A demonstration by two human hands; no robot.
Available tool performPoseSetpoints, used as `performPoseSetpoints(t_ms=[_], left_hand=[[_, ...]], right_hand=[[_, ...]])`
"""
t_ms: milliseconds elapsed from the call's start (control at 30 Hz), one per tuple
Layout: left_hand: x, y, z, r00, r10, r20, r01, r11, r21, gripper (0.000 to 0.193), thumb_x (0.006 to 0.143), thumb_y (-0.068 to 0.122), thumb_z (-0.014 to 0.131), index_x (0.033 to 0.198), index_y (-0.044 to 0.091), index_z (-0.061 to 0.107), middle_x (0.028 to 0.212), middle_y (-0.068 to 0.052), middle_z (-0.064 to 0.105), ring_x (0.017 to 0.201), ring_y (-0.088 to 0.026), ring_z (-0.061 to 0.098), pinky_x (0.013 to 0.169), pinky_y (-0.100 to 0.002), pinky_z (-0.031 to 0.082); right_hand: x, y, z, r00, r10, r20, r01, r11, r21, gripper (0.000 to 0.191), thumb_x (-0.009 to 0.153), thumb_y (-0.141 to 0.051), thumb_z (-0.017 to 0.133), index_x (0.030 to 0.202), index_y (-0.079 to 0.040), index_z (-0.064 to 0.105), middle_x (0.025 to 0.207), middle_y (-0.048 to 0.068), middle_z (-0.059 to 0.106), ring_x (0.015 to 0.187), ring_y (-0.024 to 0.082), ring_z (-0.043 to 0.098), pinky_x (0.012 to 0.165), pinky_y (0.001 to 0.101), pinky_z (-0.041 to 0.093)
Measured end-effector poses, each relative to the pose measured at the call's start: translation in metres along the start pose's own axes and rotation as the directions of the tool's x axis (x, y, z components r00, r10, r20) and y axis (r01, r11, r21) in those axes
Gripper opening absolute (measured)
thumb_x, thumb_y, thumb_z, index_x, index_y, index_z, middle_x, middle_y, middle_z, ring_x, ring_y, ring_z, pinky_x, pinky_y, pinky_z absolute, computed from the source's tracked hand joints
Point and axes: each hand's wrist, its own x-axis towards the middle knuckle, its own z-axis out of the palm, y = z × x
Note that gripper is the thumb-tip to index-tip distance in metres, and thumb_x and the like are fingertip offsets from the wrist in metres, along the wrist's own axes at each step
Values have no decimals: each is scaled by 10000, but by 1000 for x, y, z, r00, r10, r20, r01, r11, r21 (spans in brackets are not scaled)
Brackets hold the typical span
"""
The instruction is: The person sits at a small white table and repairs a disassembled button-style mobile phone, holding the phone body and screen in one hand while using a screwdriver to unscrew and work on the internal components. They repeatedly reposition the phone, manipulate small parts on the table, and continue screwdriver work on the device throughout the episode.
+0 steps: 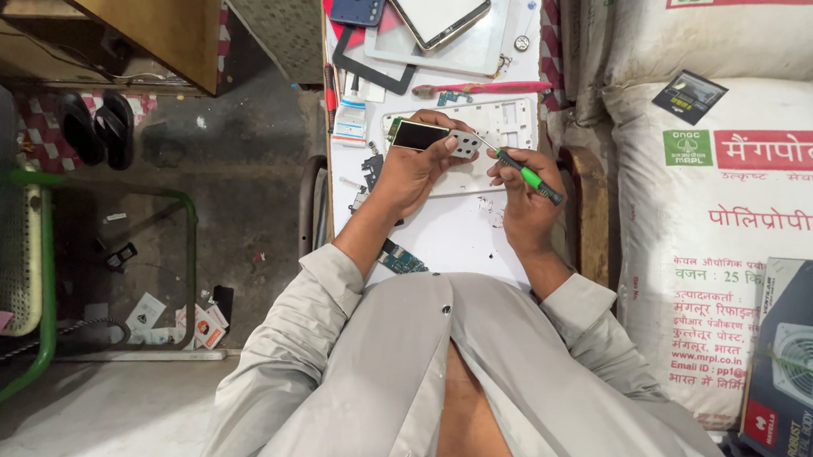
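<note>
Sacks [719, 185] of white woven plastic are stacked along the right of the frame, with a boxed fan [806, 371] at the lower right. Near the top centre, the white bench [454, 232] is crowded: a tablet [436, 4], a white phone frame [496, 129] and a pink toothbrush [480, 89] lie just beyond the hands. At centre frame, a small phone part [433, 140] with a dark screen is clamped in the left hand [411, 171]. A green-handled screwdriver [527, 177] is gripped by the right hand [525, 194], its tip touching the part.
</note>
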Motion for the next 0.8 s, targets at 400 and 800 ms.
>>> performPoseSetpoints(t_ms=[400, 800], left_hand=[[1, -18, -22, 995, -45, -92, 59, 987, 148, 286, 1019, 53, 765, 1246, -41, 618, 1165, -130, 667, 1030, -196, 640, 912, -367, 540], [3, -10, -10, 993, -50, -105, 60, 993, 97, 549, 954, 314, 729, 1353, 39, 470, 1246, -80, 659, 1162, -201, 664, 980, -372, 595]], right_hand=[[0, 4, -4, 999, -21, 31, 19, 998, 59, 414, 1060, -377, 652, 1219, -13, 536, 1148, 186, 724, 951, 178, 697, 858, 312, 569], [0, -1, -4, 995, -31, 90, 30, 999, 20, 443, 1049, -400, 651, 1250, -23, 531, 1221, 163, 686, 1001, 176, 694, 882, 291, 570]])
